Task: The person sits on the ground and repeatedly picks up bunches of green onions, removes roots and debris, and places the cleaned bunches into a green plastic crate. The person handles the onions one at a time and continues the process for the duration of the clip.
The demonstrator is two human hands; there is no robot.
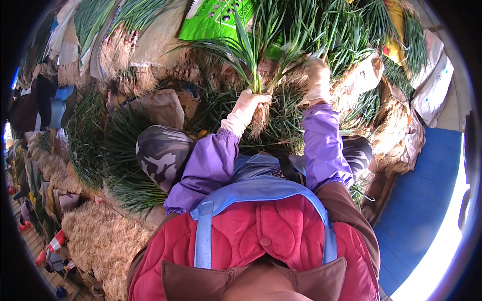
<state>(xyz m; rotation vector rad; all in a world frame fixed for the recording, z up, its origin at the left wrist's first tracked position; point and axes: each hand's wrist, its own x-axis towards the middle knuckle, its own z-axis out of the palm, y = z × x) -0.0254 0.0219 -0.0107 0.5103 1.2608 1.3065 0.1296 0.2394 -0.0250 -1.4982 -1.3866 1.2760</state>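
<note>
My left hand (246, 107), in a pale glove, grips a small bunch of long-leaved green plants (256, 81) near the base. Their leaves fan upward and their tan fibrous roots (260, 119) hang below my fingers. To the right, my right hand (318, 77) is blurred; whether its fingers hold anything is hidden. It is beside leaves and roots at the edge of the piled plants (339, 34). Beneath both hands lies a loose heap of green plants (280, 116), in front of my lap and blue apron (260, 188).
A bright green printed sack (205, 24) lies beyond my hands. Root bundles (118, 47) line the far left, and a mass of dry roots (101, 244) spreads at lower left. Blue sheeting (420, 210) covers the right side. Another person (35, 101) is at the far left.
</note>
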